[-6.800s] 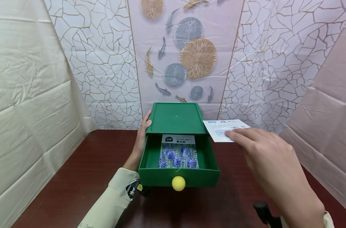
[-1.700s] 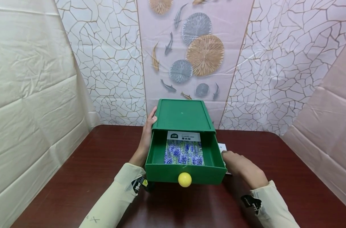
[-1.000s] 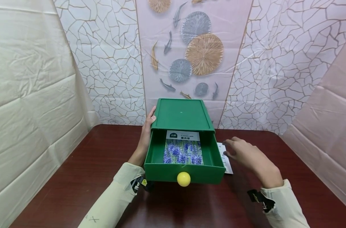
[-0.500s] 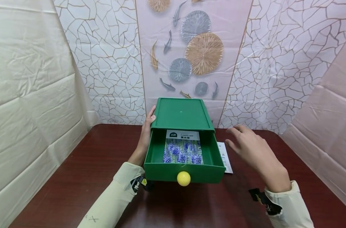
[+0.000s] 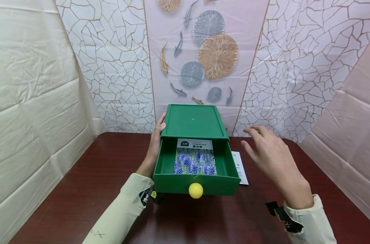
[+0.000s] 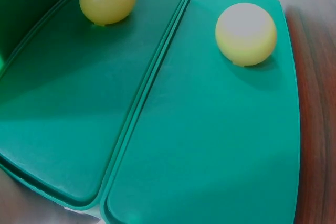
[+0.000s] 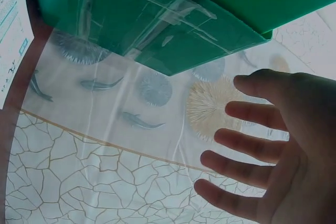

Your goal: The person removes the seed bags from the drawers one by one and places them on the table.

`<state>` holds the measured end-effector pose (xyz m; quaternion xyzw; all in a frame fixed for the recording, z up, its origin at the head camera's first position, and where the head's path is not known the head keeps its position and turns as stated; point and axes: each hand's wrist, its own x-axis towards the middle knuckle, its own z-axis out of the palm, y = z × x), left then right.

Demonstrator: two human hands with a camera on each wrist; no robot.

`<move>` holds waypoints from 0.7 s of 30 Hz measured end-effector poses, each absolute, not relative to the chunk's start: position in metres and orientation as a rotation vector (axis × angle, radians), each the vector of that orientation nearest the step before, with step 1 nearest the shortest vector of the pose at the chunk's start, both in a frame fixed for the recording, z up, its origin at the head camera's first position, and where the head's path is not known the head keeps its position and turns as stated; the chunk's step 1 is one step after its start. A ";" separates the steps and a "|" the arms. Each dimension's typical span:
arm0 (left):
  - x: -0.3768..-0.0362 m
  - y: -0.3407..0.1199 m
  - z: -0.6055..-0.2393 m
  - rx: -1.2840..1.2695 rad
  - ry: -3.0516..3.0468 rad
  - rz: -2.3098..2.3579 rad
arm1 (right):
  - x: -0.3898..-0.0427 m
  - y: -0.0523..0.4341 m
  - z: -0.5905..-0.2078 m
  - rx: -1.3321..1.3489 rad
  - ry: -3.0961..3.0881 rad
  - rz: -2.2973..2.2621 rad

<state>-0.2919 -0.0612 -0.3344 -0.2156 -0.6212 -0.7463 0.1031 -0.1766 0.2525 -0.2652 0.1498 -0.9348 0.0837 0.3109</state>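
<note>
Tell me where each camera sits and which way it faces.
Head: looks forward and down at the green drawer box; both hands and sleeves show.
Left wrist: close on green drawer fronts with yellow knobs; no hand shows.
Right wrist: looks past the right hand at the box's side.
All three views share the box.

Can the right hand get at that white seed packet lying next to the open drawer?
Probably yes. The right hand hovers open just above the white packet, which lies flat on the table against the green drawer; only its inner edge hides behind the drawer wall.
</note>
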 end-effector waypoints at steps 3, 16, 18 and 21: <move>-0.292 -0.061 -0.335 -0.639 -1.833 -2.199 | -0.176 0.250 -0.264 0.406 -2.429 0.235; -0.295 -0.061 -0.337 -0.642 -1.831 -2.200 | -0.162 0.233 -0.256 0.471 -2.272 0.260; -0.294 -0.061 -0.336 -0.633 -1.834 -2.201 | -0.158 0.229 -0.254 0.484 -2.259 0.264; -0.292 -0.061 -0.335 -0.629 -1.839 -2.196 | -0.153 0.224 -0.251 0.511 -2.256 0.279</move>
